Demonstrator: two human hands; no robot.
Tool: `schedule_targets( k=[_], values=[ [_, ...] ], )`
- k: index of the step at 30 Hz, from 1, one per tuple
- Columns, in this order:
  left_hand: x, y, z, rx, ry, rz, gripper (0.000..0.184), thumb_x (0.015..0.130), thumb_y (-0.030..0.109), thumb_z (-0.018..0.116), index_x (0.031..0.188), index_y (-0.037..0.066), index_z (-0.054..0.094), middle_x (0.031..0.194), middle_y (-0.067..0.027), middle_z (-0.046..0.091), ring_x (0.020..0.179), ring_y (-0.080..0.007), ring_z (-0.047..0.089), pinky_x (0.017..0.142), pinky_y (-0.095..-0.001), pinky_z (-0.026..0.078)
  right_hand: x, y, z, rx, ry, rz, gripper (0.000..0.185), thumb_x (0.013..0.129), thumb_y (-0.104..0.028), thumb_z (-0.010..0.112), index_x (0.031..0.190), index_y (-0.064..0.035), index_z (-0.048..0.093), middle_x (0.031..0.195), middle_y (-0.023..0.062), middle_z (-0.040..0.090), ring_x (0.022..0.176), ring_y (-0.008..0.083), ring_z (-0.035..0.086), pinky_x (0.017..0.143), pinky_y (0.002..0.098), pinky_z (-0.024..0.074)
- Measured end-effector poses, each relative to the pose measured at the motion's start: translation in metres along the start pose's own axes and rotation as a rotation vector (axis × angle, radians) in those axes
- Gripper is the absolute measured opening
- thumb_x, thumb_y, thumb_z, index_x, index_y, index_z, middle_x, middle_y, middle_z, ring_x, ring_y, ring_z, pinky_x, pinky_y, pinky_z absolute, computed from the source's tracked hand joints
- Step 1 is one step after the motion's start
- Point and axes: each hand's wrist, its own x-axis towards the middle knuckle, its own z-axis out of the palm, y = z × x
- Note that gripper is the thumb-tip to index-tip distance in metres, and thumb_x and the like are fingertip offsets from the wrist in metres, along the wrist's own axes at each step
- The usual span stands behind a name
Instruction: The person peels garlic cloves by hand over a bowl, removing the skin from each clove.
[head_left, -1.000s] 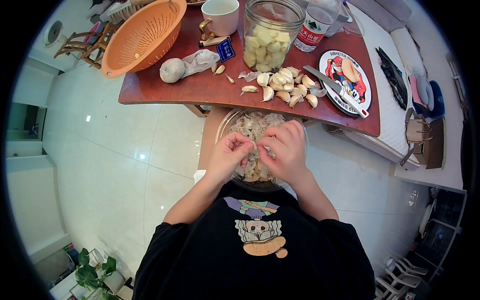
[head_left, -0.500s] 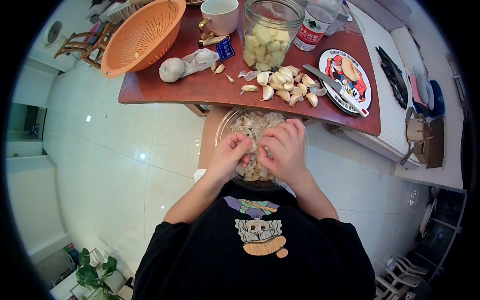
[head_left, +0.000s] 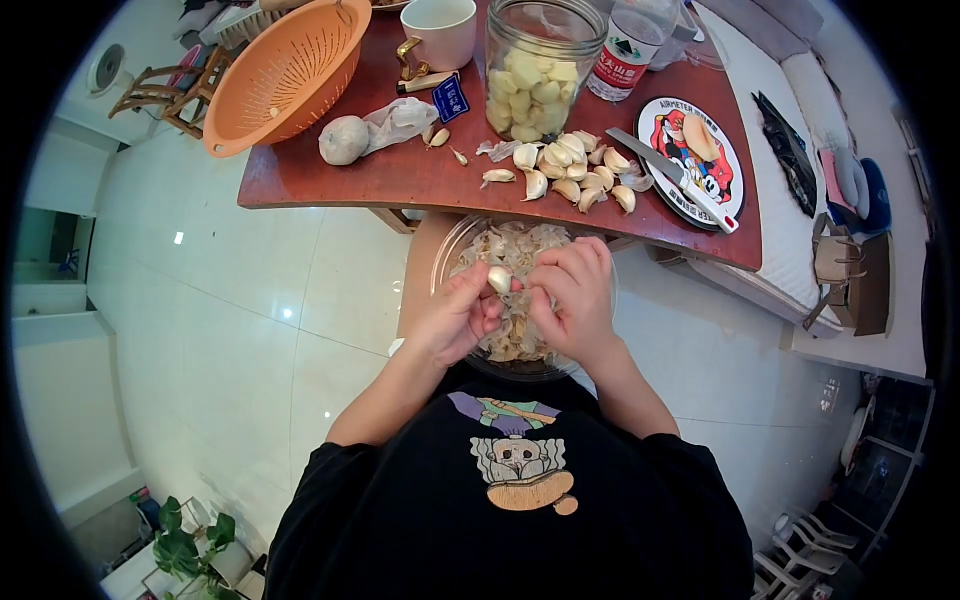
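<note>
Between the thumb and fingers of my left hand [head_left: 457,312] is a pale garlic clove [head_left: 499,279]. Close beside it, my right hand [head_left: 573,297] has its fingers curled together; whatever they pinch, if anything, is hidden. Both hands are above a clear bowl [head_left: 440,262] full of papery garlic skins [head_left: 515,330], below the table's front edge. On the table, a pile of unpeeled garlic cloves [head_left: 566,168] lies in front of a glass jar [head_left: 546,40] holding peeled cloves [head_left: 527,95].
A knife [head_left: 672,172] rests across a cartoon plate [head_left: 712,130] at the right of the red-brown table [head_left: 320,190]. An orange colander [head_left: 290,75], a white mug [head_left: 440,38], a garlic bulb [head_left: 344,140] and a plastic bottle [head_left: 628,50] also stand or lie there.
My left hand has turned, bringing the garlic clove up into plain view. My right hand has drawn slightly away to the right. The things on the table have not moved.
</note>
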Motion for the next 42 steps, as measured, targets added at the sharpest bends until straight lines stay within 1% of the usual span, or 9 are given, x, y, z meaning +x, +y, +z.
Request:
schedule_targets(
  k=[7,12,16,25,28,34,37,40,42],
  values=[
    [0.0008,0.0016,-0.0031,0.139,-0.009,0.075,0.033,0.102,0.03,0.05,0.117,0.003,0.06,0.105,-0.0059,0.067,0.078,-0.0076,0.062,0.067,-0.0226,0.054,-0.0018,0.0016,0.0026,0.123,-0.007,0.135,0.016,0.073,-0.012,0.073,0.083,-0.0091,0.061,0.091,0.0064,0.06,0.088,0.0283,0.055,0.081,0.0404,0.0384],
    [-0.0006,-0.001,0.0016,0.231,0.021,0.127,0.031,0.101,0.025,0.053,0.119,0.001,0.06,0.099,-0.0054,0.067,0.082,-0.0101,0.064,0.073,-0.0245,0.055,0.0017,-0.0015,0.0,0.168,-0.056,0.165,0.013,0.077,-0.014,0.071,0.085,-0.009,0.062,0.093,0.0042,0.06,0.091,0.0263,0.055,0.09,0.0421,0.0363],
    [-0.0006,-0.0019,0.0011,0.244,0.026,0.134,0.028,0.099,0.021,0.056,0.119,0.001,0.06,0.096,-0.006,0.066,0.082,-0.0119,0.064,0.075,-0.0262,0.055,0.0018,0.0015,0.0021,0.14,-0.027,0.094,0.016,0.07,-0.008,0.074,0.081,-0.0091,0.062,0.089,0.0054,0.061,0.084,0.0279,0.056,0.079,0.0393,0.0398],
    [0.0001,-0.0029,0.001,0.224,0.024,0.134,0.028,0.098,0.02,0.059,0.118,0.001,0.06,0.094,-0.0066,0.066,0.081,-0.0125,0.065,0.075,-0.0263,0.055,0.0025,-0.0001,-0.0001,0.161,-0.021,0.056,0.015,0.07,-0.007,0.072,0.079,-0.0087,0.06,0.087,0.0052,0.061,0.083,0.0282,0.055,0.08,0.0401,0.0398],
    [0.0003,-0.0033,0.0013,0.221,0.024,0.138,0.028,0.098,0.02,0.059,0.117,0.001,0.06,0.095,-0.0065,0.066,0.081,-0.0124,0.065,0.075,-0.0263,0.055,-0.0006,0.0,-0.0002,0.182,-0.071,0.098,0.013,0.074,-0.012,0.071,0.082,-0.0095,0.06,0.091,0.0038,0.059,0.091,0.0256,0.055,0.092,0.0423,0.0356],
    [0.0011,-0.004,-0.0025,0.22,0.03,0.132,0.028,0.097,0.021,0.06,0.116,0.001,0.06,0.096,-0.0058,0.066,0.079,-0.012,0.064,0.074,-0.0265,0.055,-0.0014,0.0011,-0.0003,0.212,-0.096,0.078,0.014,0.072,-0.011,0.071,0.082,-0.0104,0.06,0.092,0.0035,0.06,0.092,0.0258,0.055,0.093,0.0423,0.0356],
    [0.0006,-0.0035,-0.003,0.223,0.016,0.132,0.028,0.098,0.022,0.059,0.116,0.001,0.059,0.096,-0.0059,0.065,0.079,-0.0119,0.064,0.073,-0.0268,0.055,0.0015,0.0013,0.0013,0.189,-0.038,0.014,0.017,0.068,-0.007,0.071,0.079,-0.0088,0.059,0.087,0.0055,0.061,0.082,0.0289,0.054,0.08,0.04,0.0401],
    [0.0004,-0.0035,-0.0013,0.218,0.009,0.141,0.028,0.099,0.022,0.058,0.116,0.0,0.059,0.098,-0.0062,0.065,0.078,-0.0121,0.064,0.072,-0.0271,0.055,-0.002,0.0026,0.0005,0.23,-0.068,0.073,0.015,0.072,-0.01,0.07,0.083,-0.0102,0.06,0.091,0.0038,0.06,0.091,0.0263,0.055,0.091,0.0419,0.0365],
    [0.0006,-0.0037,-0.0018,0.215,0.007,0.141,0.028,0.099,0.023,0.057,0.116,0.0,0.059,0.099,-0.0064,0.065,0.078,-0.0122,0.064,0.072,-0.0272,0.055,-0.0028,0.0037,0.0008,0.234,-0.056,0.095,0.015,0.072,-0.01,0.07,0.083,-0.0102,0.06,0.091,0.0041,0.061,0.09,0.0265,0.055,0.09,0.0417,0.0369]
  ],
)
